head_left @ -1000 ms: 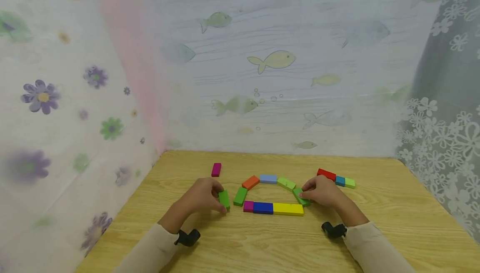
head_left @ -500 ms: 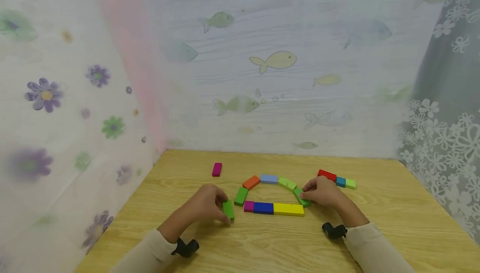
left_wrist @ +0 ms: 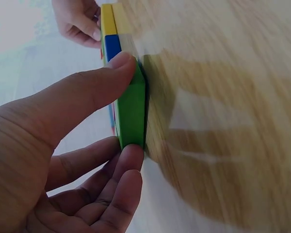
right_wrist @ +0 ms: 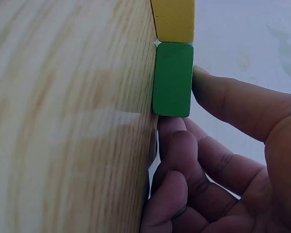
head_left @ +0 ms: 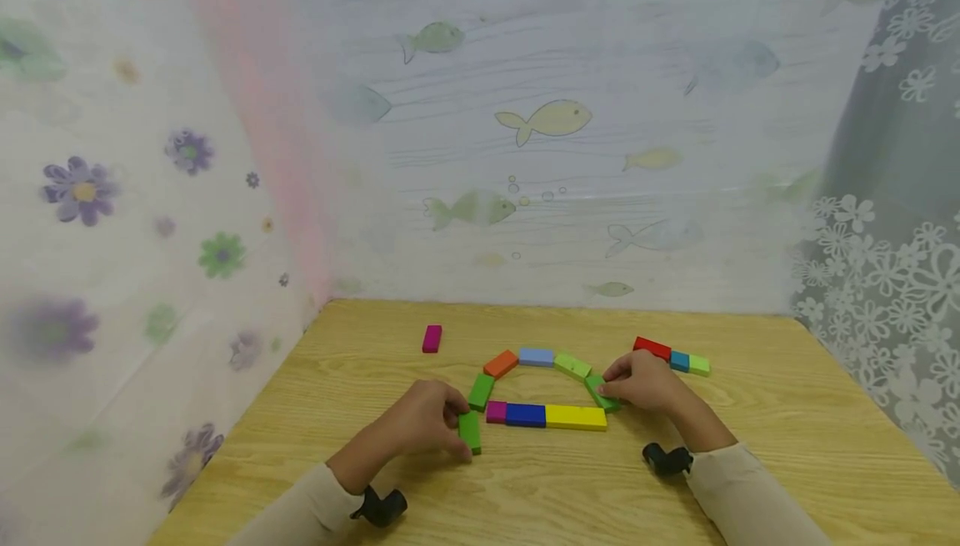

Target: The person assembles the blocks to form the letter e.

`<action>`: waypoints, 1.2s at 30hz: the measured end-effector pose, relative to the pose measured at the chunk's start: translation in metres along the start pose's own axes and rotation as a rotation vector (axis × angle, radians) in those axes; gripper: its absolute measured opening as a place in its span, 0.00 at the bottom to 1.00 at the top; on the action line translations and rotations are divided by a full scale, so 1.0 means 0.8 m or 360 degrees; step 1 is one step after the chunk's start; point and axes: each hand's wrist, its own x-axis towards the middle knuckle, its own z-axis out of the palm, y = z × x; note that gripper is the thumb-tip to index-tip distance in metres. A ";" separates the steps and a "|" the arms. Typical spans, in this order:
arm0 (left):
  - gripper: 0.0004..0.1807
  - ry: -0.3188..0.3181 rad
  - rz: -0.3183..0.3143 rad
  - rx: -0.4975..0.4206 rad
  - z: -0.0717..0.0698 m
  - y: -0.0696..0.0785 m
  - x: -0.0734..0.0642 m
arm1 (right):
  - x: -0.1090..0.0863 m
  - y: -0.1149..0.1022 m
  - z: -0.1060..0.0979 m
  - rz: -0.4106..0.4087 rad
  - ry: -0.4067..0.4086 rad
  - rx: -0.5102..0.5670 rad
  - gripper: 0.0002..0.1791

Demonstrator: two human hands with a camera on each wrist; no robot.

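Observation:
My left hand pinches a green block between thumb and fingers, near the table, by the lower left end of an arc of blocks. The thumb lies at one end of this block, the fingertips at the other. The arc runs from a second green block through orange, light blue and light green to another green block. My right hand holds that last block, its thumb against the upper face; beside it sits the yellow block.
Below the arc runs a straight row of magenta, dark blue and yellow blocks. Red, blue and lime blocks lie behind the right hand. A lone magenta block lies back left on the wooden table.
My left hand has carried its green block right and toward the front, from beside the arc to just below its left end. The right hand stays where it was.

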 end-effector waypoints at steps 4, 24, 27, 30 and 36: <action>0.32 0.0003 -0.0002 -0.0004 0.002 0.001 0.003 | 0.000 -0.001 0.000 0.0000 0.0007 -0.0003 0.17; 0.30 -0.0004 -0.0007 -0.0019 0.004 0.003 0.010 | 0.004 0.004 0.001 0.0003 0.0002 0.0001 0.18; 0.30 -0.0011 -0.0021 -0.0023 0.004 0.004 0.010 | 0.004 0.004 0.001 0.0009 0.0002 0.0002 0.17; 0.30 -0.0017 -0.0033 -0.0028 0.003 0.004 0.010 | 0.004 0.004 0.002 0.0009 0.0001 -0.0001 0.17; 0.30 -0.0024 -0.0034 -0.0013 0.004 0.005 0.009 | 0.004 0.004 0.001 -0.0020 -0.0002 0.0002 0.17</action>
